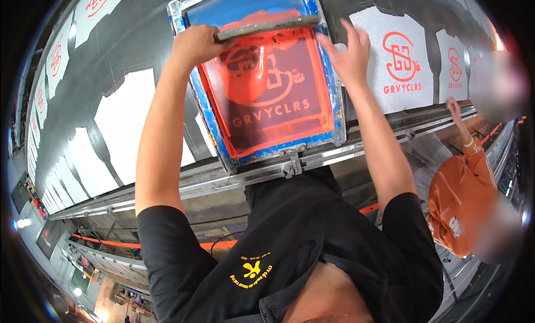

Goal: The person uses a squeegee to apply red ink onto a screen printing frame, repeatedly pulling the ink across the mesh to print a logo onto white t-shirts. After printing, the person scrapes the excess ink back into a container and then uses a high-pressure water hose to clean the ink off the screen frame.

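My left hand [194, 44] is closed around the left end of a long, ink-smeared squeegee [270, 27]. The squeegee lies across the far part of a screen-printing frame [337, 114] with blue, worn edges. Wet red ink [245, 81] pools on the mesh at the near side of the squeegee, thickest toward the left. Through the mesh a round emblem and lettering show. My right hand [352, 54], slightly blurred, hovers with fingers spread by the frame's right edge, close to the squeegee's right end. It holds nothing that I can see.
Pale fabric pieces [394, 61] with red prints lie on the long dark table [131, 55]; unprinted white pieces [131, 122] lie at left. A metal rail [223, 184] runs along the near edge. At right stands another person in an orange jacket [460, 195], one hand by the table edge.
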`<action>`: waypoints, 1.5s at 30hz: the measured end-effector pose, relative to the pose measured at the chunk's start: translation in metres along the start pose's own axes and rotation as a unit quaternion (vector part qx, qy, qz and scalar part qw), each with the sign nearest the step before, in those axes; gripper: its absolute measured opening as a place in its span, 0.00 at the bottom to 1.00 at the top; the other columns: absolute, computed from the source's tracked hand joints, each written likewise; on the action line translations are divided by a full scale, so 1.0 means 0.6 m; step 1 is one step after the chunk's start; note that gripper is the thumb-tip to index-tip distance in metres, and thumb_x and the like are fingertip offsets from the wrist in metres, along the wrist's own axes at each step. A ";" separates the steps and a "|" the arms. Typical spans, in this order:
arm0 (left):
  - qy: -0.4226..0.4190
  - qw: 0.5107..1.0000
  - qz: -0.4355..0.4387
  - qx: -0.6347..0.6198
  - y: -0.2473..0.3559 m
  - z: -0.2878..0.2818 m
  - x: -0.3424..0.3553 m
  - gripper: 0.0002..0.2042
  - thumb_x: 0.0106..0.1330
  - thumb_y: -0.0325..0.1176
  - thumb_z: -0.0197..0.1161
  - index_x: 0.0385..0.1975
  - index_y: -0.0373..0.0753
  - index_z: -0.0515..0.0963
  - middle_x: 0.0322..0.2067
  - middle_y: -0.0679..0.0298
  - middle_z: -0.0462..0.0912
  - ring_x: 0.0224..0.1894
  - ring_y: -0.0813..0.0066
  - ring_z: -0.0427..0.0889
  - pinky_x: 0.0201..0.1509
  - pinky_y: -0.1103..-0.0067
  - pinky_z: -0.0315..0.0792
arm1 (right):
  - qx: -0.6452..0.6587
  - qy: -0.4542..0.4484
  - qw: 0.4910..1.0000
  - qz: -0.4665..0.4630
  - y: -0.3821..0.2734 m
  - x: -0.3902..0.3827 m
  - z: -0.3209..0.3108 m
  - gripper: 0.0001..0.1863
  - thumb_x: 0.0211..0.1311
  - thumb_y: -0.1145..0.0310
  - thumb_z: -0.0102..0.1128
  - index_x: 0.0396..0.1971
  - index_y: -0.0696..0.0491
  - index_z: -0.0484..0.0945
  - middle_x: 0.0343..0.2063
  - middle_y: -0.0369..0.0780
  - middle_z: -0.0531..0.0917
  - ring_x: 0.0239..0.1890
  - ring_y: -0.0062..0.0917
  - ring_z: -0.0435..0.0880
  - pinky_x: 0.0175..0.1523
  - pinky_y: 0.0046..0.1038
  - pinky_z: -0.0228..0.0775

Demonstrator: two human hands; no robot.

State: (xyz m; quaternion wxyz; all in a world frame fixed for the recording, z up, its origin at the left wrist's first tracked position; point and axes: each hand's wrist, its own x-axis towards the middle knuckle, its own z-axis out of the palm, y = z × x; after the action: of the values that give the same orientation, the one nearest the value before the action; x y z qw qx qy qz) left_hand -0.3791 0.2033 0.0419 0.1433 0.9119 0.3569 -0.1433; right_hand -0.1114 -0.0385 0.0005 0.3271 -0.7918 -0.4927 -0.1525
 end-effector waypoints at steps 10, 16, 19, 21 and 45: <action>0.048 0.996 -0.070 -0.036 0.058 0.046 -0.093 0.23 0.58 0.62 0.70 0.39 0.49 0.90 0.33 0.57 0.89 0.40 0.54 0.88 0.43 0.63 0.81 | 0.004 -0.317 0.938 -0.139 -0.055 0.033 0.045 0.20 0.46 0.55 0.80 0.35 0.51 0.84 0.35 0.39 0.84 0.43 0.38 0.83 0.48 0.42 0.74; 0.136 0.988 -0.040 -0.063 0.167 0.192 -0.313 0.17 0.47 0.30 0.67 0.40 0.45 0.87 0.37 0.58 0.88 0.39 0.55 0.87 0.42 0.64 0.82 | 0.018 -0.366 0.921 -0.131 -0.053 -0.163 -0.132 0.27 0.35 0.72 0.78 0.43 0.48 0.84 0.38 0.36 0.82 0.46 0.34 0.80 0.51 0.37 0.71; 0.165 0.980 -0.032 -0.109 0.218 0.215 -0.402 0.23 0.43 0.34 0.75 0.45 0.43 0.85 0.43 0.62 0.87 0.45 0.58 0.87 0.49 0.65 0.82 | 0.058 -0.338 0.930 -0.131 -0.058 -0.243 -0.188 0.25 0.35 0.73 0.76 0.41 0.49 0.84 0.39 0.35 0.82 0.46 0.32 0.80 0.50 0.36 0.71; 0.155 0.983 -0.005 -0.099 0.206 0.208 -0.407 0.22 0.47 0.43 0.78 0.42 0.44 0.87 0.37 0.60 0.88 0.41 0.56 0.88 0.45 0.64 0.81 | 0.079 -0.351 0.926 -0.111 -0.071 -0.242 -0.205 0.24 0.36 0.72 0.76 0.40 0.50 0.84 0.38 0.35 0.82 0.45 0.32 0.80 0.50 0.37 0.70; 0.123 0.988 -0.070 -0.058 0.127 0.142 -0.235 0.10 0.50 0.38 0.70 0.30 0.42 0.84 0.32 0.57 0.86 0.37 0.55 0.88 0.38 0.63 0.82 | 0.026 -0.307 0.942 -0.135 -0.057 -0.096 -0.057 0.19 0.39 0.67 0.79 0.36 0.47 0.84 0.32 0.35 0.80 0.39 0.35 0.80 0.45 0.38 0.73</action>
State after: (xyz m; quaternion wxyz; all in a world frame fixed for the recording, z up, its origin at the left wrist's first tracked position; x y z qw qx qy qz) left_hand -0.4395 0.0327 0.0273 0.1406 0.8854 0.4427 -0.0185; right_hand -0.1655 -0.0904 0.0059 0.1567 -0.7176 -0.6751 0.0687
